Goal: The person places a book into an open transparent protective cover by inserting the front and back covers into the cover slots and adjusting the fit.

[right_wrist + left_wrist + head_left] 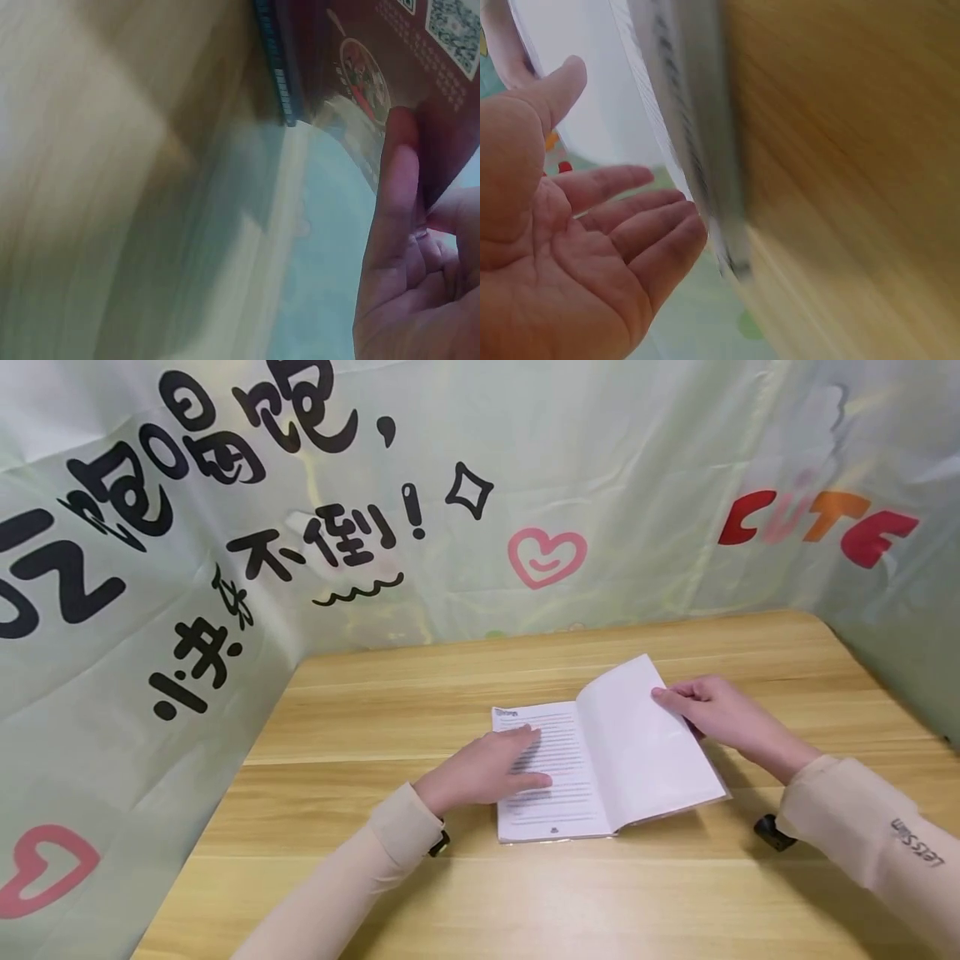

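Note:
An open book lies on the wooden table, its left page printed with lines of text. Its right side is a blank white leaf, raised off the table at a tilt. My right hand pinches that leaf's outer edge between thumb and fingers. From the right wrist, the outer face of the raised part appears as a dark red cover with codes and a round picture. My left hand is over the printed page with fingers extended; the left wrist view shows its palm beside the book's edge.
The wooden table extends around the book. Behind and at the sides hangs a pale fabric backdrop with black lettering, pink hearts and a coloured word.

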Tool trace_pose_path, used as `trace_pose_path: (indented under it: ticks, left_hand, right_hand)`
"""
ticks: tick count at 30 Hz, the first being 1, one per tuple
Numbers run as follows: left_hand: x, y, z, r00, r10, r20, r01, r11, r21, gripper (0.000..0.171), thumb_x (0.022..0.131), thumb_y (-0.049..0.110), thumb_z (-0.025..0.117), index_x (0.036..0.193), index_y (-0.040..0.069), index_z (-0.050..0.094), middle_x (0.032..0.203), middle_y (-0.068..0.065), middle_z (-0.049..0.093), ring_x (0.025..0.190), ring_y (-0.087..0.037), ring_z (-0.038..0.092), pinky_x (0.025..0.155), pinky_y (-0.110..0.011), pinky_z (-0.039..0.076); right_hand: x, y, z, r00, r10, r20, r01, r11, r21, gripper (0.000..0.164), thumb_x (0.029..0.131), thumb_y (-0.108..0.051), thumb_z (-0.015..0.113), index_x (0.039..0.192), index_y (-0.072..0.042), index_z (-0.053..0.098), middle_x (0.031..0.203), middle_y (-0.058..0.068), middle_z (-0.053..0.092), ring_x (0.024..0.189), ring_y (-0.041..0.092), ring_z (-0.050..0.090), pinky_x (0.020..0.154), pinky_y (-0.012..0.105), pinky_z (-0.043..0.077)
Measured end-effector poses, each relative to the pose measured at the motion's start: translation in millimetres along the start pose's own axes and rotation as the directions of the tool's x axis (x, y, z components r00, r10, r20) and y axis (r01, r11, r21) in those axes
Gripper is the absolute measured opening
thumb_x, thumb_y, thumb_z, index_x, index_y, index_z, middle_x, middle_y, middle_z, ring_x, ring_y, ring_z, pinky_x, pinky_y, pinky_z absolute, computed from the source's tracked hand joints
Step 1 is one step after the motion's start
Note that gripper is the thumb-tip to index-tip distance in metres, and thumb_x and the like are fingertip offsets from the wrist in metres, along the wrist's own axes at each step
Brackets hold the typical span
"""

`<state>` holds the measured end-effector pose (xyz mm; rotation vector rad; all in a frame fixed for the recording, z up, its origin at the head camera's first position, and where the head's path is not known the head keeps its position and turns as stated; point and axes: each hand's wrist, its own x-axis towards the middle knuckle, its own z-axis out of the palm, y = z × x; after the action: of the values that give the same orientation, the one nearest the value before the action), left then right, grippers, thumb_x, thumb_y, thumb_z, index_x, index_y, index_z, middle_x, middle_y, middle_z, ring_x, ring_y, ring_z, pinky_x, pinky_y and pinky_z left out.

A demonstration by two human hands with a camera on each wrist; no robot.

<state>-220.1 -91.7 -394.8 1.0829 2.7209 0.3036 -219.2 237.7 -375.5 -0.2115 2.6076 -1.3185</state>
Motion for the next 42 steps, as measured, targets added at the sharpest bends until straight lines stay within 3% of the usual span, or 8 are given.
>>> trace_pose_path:
  ticks: [10, 15, 19, 22, 25, 32, 39, 42]
  left_hand:
    - [-8.1, -2.9, 4.3, 0.998, 0.038, 0.046, -0.037, 0.999, -0.016, 0.079, 0.089, 0.048, 0.063, 0.147, 0.0, 0.038, 0.151, -0.019, 0.03, 0.139, -0.025, 0.026, 0.109, -0.031, 0.023]
    - [-6.9, -3.7, 4.8, 0.998, 0.042, 0.048, -0.042, 0.999, -0.001, 0.075, 0.089, 0.045, 0.065, 0.145, 0.001, 0.042, 0.15, -0.017, 0.033, 0.139, -0.024, 0.024, 0.11, -0.03, 0.022]
    - [-7.6, -6.6, 5.1, 0.998, 0.053, 0.042, -0.054, 0.999, 0.007, 0.074, 0.089, 0.043, 0.066, 0.144, 0.001, 0.042, 0.15, -0.018, 0.033, 0.139, -0.023, 0.026, 0.109, -0.03, 0.023]
    - [-8.2, -8.7, 5.5, 0.998, 0.052, 0.037, -0.053, 0.999, 0.001, 0.077, 0.088, 0.043, 0.067, 0.146, 0.0, 0.039, 0.151, -0.018, 0.031, 0.138, -0.023, 0.027, 0.109, -0.029, 0.023]
    - [-8.4, -9.5, 5.4, 0.998, 0.044, 0.037, -0.044, 0.999, 0.004, 0.081, 0.088, 0.044, 0.067, 0.147, -0.001, 0.036, 0.151, -0.018, 0.029, 0.137, -0.024, 0.029, 0.109, -0.029, 0.024]
    - [-10.2, -9.7, 4.0, 0.999, 0.03, 0.042, -0.03, 1.0, -0.003, 0.083, 0.088, 0.045, 0.066, 0.147, -0.003, 0.035, 0.152, -0.02, 0.026, 0.136, -0.027, 0.031, 0.108, -0.031, 0.026]
    - [-9.3, -12.1, 4.2, 0.999, 0.045, 0.026, -0.044, 0.999, -0.021, 0.09, 0.086, 0.049, 0.067, 0.152, 0.001, 0.028, 0.154, -0.015, 0.024, 0.136, -0.025, 0.031, 0.108, -0.03, 0.026]
    - [-8.3, -13.9, 4.0, 0.998, 0.062, 0.003, -0.062, 0.998, -0.022, 0.092, 0.084, 0.05, 0.068, 0.154, 0.006, 0.026, 0.154, -0.01, 0.026, 0.134, -0.022, 0.034, 0.107, -0.03, 0.027]
  right_hand:
    - [-9.1, 5.4, -19.2, 0.996, 0.04, -0.08, -0.044, 0.998, -0.039, 0.057, 0.096, -0.054, 0.048, 0.091, -0.001, 0.066, 0.074, 0.01, 0.066, 0.065, 0.024, 0.063, 0.062, 0.035, 0.051]
    - [-6.3, -14.3, -10.4, 0.996, -0.027, -0.08, 0.026, 1.0, -0.014, 0.066, 0.099, -0.054, 0.039, 0.104, 0.004, 0.068, 0.085, 0.011, 0.069, 0.074, 0.02, 0.067, 0.065, 0.034, 0.055]
    - [-3.9, -28.9, 7.3, 0.989, -0.145, -0.001, 0.144, 0.984, 0.102, 0.065, 0.105, -0.043, 0.032, 0.117, 0.014, 0.06, 0.1, 0.021, 0.068, 0.084, 0.024, 0.068, 0.071, 0.036, 0.056]
    - [-4.2, -36.5, 23.4, 0.974, -0.207, 0.096, 0.192, 0.97, 0.147, 0.055, 0.106, -0.034, 0.036, 0.123, 0.014, 0.057, 0.109, 0.024, 0.065, 0.093, 0.028, 0.067, 0.077, 0.04, 0.054]
    - [-7.3, -42.5, 38.3, 0.959, -0.246, 0.144, 0.241, 0.969, 0.055, 0.047, 0.104, -0.033, 0.044, 0.124, 0.006, 0.062, 0.11, 0.017, 0.067, 0.094, 0.026, 0.066, 0.077, 0.039, 0.054]
    - [-12.1, -48.9, 61.9, 0.932, -0.31, 0.188, 0.342, 0.923, -0.177, 0.041, 0.099, -0.037, 0.052, 0.121, -0.006, 0.069, 0.095, 0.002, 0.067, 0.058, 0.01, 0.046, 0.058, 0.028, 0.046]
    - [-12.0, -43.7, 78.1, 0.914, -0.321, 0.249, 0.38, 0.892, -0.244, 0.041, 0.097, -0.037, 0.057, 0.126, -0.009, 0.067, 0.115, 0.006, 0.066, 0.08, 0.009, 0.057, 0.07, 0.027, 0.05]
    - [-12.9, -43.5, 82.9, 0.905, -0.333, 0.263, 0.404, 0.867, -0.292, 0.04, 0.096, -0.035, 0.059, 0.125, -0.009, 0.067, 0.114, 0.005, 0.066, 0.079, 0.009, 0.058, 0.069, 0.028, 0.051]
